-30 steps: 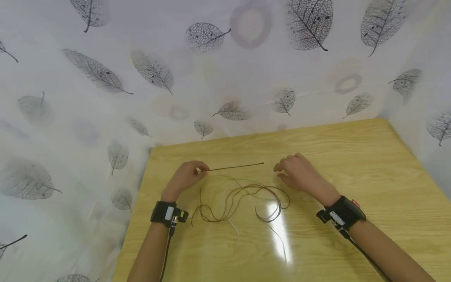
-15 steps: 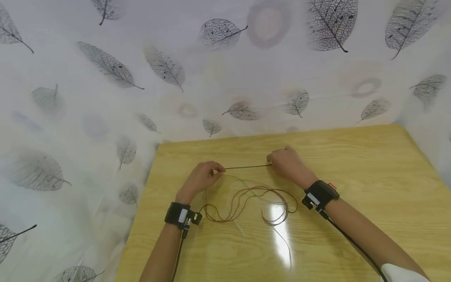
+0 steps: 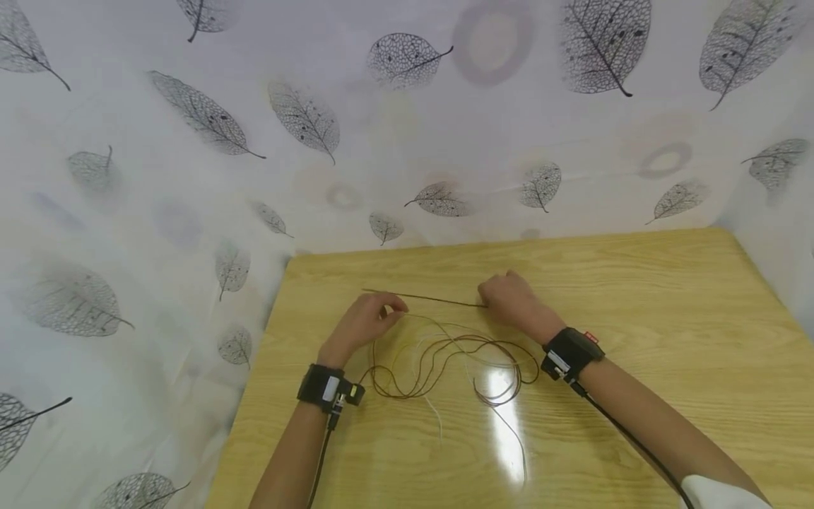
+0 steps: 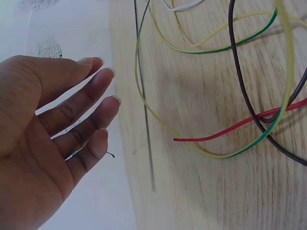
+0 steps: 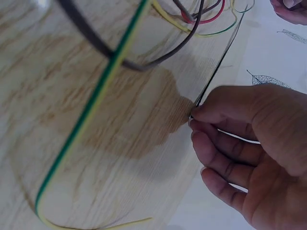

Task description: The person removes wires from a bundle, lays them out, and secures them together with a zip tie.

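In the head view, a thin black cable tie (image 3: 435,299) stretches left from my right hand (image 3: 514,302). Thumb and forefinger of that hand pinch its right end, as the right wrist view shows, where the cable tie (image 5: 221,62) runs away toward the far side. My left hand (image 3: 367,323) holds nothing; its fingers are loosely bent just below the tie's free end. In the left wrist view this hand (image 4: 62,115) is apart from the cable tie (image 4: 147,129). Several loose wires lie in loops between the hands, including a yellow-green wire (image 4: 139,76) and a red wire (image 4: 206,138).
A dark brown wire (image 4: 238,67) and a white wire (image 4: 184,7) belong to the tangle. The wood-grain table (image 3: 636,297) meets a leaf-patterned covering (image 3: 470,141) at its back and left edges. A black camera band (image 3: 572,353) sits on my right wrist.
My right hand has moved left and taken the cable tie's right end. My left hand has let go of the other end, and the tie's free end now lies behind the left hand.
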### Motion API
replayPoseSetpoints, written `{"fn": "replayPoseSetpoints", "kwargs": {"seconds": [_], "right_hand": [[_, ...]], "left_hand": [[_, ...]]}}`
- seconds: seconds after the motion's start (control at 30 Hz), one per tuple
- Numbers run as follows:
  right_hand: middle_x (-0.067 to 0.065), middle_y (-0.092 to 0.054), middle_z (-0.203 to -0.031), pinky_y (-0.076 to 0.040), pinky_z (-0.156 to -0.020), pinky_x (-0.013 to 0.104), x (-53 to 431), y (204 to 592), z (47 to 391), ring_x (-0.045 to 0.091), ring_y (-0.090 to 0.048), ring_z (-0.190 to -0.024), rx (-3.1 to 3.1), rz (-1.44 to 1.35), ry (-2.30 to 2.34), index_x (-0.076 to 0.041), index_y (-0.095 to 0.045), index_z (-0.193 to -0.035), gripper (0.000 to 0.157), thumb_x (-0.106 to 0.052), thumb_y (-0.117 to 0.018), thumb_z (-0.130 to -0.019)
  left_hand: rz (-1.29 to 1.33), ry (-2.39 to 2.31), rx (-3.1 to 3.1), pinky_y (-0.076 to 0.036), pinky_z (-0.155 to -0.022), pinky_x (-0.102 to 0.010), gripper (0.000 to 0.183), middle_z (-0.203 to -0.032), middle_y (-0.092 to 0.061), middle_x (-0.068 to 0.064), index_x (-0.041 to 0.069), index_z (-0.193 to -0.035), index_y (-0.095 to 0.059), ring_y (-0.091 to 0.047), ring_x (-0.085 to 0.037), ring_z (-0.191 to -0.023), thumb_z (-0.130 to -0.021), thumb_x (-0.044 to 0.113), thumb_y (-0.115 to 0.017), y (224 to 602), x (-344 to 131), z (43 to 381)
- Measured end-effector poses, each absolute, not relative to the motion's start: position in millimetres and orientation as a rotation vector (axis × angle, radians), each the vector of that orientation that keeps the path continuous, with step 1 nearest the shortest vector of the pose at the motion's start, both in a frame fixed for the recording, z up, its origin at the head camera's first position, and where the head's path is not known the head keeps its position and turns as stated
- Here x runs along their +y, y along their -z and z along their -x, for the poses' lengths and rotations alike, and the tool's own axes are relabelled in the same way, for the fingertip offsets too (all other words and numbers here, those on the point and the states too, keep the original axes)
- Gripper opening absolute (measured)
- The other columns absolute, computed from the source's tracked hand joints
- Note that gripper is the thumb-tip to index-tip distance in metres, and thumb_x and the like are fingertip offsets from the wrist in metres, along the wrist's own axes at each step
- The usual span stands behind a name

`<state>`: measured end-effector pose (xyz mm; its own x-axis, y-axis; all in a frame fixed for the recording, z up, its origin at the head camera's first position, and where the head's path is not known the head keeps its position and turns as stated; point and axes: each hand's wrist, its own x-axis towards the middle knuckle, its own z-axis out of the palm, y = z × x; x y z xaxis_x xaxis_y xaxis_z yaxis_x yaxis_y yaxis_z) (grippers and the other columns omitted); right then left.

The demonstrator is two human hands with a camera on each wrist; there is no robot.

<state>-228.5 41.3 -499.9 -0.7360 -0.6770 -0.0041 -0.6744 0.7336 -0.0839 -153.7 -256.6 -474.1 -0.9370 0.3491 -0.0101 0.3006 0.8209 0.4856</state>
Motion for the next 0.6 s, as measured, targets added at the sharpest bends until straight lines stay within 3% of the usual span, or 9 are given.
{"fn": "replayPoseSetpoints", "kwargs": {"seconds": [0.1, 0.2, 0.37, 0.47, 0.6], "right_hand": [[0.0, -0.055, -0.057, -0.051, -0.075, 0.05, 42.2, 496.6, 222.6, 0.018, -0.053, -0.055, 2.877, 1.133, 0.184, -0.014, -0.05, -0.062, 0.031, -0.007, -0.068, -0.086], [0.001, -0.06, -0.061, -0.053, -0.07, 0.047, 46.5, 493.3, 213.9, 0.017, -0.054, -0.054, 2.849, 1.115, 0.304, -0.011, -0.064, -0.079, 0.006, -0.005, -0.066, -0.081], [-0.005, -0.057, -0.06, -0.051, -0.052, 0.032, 50.8, 486.7, 199.0, 0.011, -0.05, -0.049, 2.72, 1.066, 0.579, -0.007, -0.062, -0.113, 0.044, -0.006, -0.067, -0.069], [-0.008, -0.056, -0.06, -0.045, -0.044, 0.024, 51.4, 481.7, 191.3, 0.007, -0.049, -0.049, 2.636, 1.119, 0.733, -0.009, -0.062, -0.112, 0.041, -0.004, -0.066, -0.072], [-0.008, -0.059, -0.062, -0.046, -0.046, 0.022, 51.5, 475.5, 182.4, 0.006, -0.051, -0.052, 2.531, 1.222, 0.933, -0.014, -0.068, -0.1, 0.027, 0.0, -0.065, -0.076]], "left_hand": [[-0.513, -0.733, 2.892, -0.053, -0.07, -0.026, 0.015, -0.102, -0.07, 0.006, 0.015, -0.106, -0.074, -0.06, -0.008, -0.081, -0.093, 0.015, -0.067, 473.7, -252.9, 152.1], [-0.532, -0.726, 2.877, -0.053, -0.071, -0.027, 0.015, -0.102, -0.071, 0.004, 0.013, -0.107, -0.074, -0.06, -0.009, -0.082, -0.094, 0.014, -0.066, 472.6, -246.3, 150.8], [-0.579, -0.709, 2.872, -0.053, -0.071, -0.027, 0.016, -0.102, -0.071, 0.003, 0.013, -0.108, -0.073, -0.06, -0.009, -0.081, -0.094, 0.014, -0.065, 469.9, -235.8, 151.3], [-0.6, -0.698, 2.881, -0.053, -0.07, -0.025, 0.018, -0.1, -0.07, 0.004, 0.014, -0.11, -0.072, -0.06, -0.008, -0.08, -0.094, 0.014, -0.065, 470.5, -231.4, 154.0], [-0.633, -0.729, 2.875, -0.053, -0.065, -0.025, 0.028, -0.099, -0.071, 0.002, 0.013, -0.12, -0.068, -0.06, -0.007, -0.074, -0.092, 0.011, -0.066, 473.4, -227.0, 158.6]]}}
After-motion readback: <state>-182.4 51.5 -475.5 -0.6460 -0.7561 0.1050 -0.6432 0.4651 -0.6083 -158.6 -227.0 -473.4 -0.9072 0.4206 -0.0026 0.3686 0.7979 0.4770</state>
